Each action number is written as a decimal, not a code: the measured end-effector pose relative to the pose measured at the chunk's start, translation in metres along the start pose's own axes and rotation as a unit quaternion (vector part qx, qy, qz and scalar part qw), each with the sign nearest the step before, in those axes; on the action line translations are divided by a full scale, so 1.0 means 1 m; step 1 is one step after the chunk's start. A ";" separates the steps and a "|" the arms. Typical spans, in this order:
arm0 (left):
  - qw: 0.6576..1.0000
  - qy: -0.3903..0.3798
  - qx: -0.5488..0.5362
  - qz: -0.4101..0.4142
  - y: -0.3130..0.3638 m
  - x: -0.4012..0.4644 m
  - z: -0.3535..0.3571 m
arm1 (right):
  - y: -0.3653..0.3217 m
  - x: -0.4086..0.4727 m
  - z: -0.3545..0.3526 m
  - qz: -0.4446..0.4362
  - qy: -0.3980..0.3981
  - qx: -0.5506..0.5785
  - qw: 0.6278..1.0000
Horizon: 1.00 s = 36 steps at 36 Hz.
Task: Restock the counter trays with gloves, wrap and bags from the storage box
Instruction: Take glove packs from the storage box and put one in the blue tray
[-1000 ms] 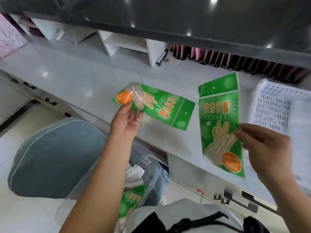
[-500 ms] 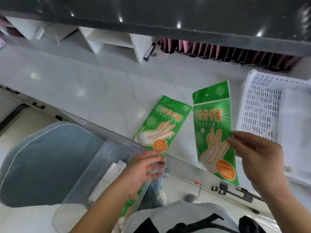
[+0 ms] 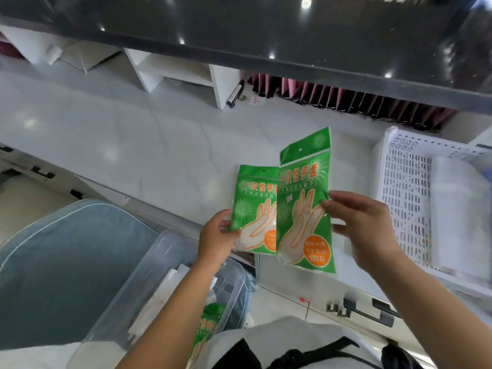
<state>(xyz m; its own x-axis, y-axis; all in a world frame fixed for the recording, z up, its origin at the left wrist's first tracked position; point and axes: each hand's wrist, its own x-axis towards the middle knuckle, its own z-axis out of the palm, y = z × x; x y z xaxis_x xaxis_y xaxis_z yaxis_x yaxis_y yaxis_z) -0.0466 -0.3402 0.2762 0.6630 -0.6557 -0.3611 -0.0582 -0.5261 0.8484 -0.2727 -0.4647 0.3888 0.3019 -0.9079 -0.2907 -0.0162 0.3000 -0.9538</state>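
Observation:
Two green packs of disposable gloves are held side by side over the white counter's front edge. My left hand [image 3: 217, 238] grips the left pack [image 3: 251, 206] at its lower left edge. My right hand [image 3: 363, 230] pinches the right pack [image 3: 303, 209] at its right edge, and this pack overlaps the left one. A clear plastic storage box [image 3: 186, 265] stands below at lower left, with another green glove pack [image 3: 206, 328] and white packets inside. A white perforated tray [image 3: 402, 182] sits on the counter at right.
A roll of white plastic bags [image 3: 455, 217] lies in the tray. A blue-grey chair seat [image 3: 61, 270] is beside the box. White cubby shelves [image 3: 181, 75], a marker pen [image 3: 234, 95] and pink-and-black packets [image 3: 346, 98] line the counter's back under a dark overhang.
My left hand rose from the storage box and took hold of the left glove pack that lay on the counter. The right pack moved left until it overlaps the other.

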 end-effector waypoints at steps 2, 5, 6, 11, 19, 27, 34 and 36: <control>0.999 0.005 -0.041 -0.013 -0.005 -0.007 0.003 | -0.001 0.006 0.014 0.018 -0.009 0.000 1.000; 0.990 0.009 -0.133 -0.037 -0.010 -0.014 0.005 | -0.002 0.012 0.033 0.040 -0.027 0.005 0.999; 0.985 0.008 -0.165 -0.047 -0.010 -0.016 0.005 | -0.002 0.014 0.038 0.045 -0.032 0.011 0.998; 0.978 0.016 -0.199 -0.061 -0.015 -0.021 -0.003 | 0.005 0.035 0.051 0.103 -0.074 0.031 0.991; 0.956 -0.046 -0.268 -0.108 -0.014 -0.022 -0.009 | 0.067 0.069 0.046 0.189 -0.017 -0.185 0.964; 0.955 -0.069 -0.272 -0.100 -0.019 -0.018 -0.011 | 0.086 0.058 0.049 0.151 -0.044 -0.277 0.948; 0.950 -0.110 -0.268 -0.114 -0.014 -0.009 -0.016 | 0.078 0.056 0.055 0.198 -0.055 -0.224 0.953; 0.949 -0.133 -0.259 -0.120 -0.013 -0.008 -0.018 | 0.076 0.056 0.052 0.213 -0.064 -0.211 0.952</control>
<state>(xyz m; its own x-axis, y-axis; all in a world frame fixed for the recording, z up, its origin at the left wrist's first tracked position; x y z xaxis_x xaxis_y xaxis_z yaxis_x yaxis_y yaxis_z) -0.0372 -0.3182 0.2748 0.3943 -0.7005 -0.5948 0.4917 -0.3859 0.7806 -0.2077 -0.4773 0.3042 0.2956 -0.6790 -0.6720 -0.5368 0.4638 -0.7048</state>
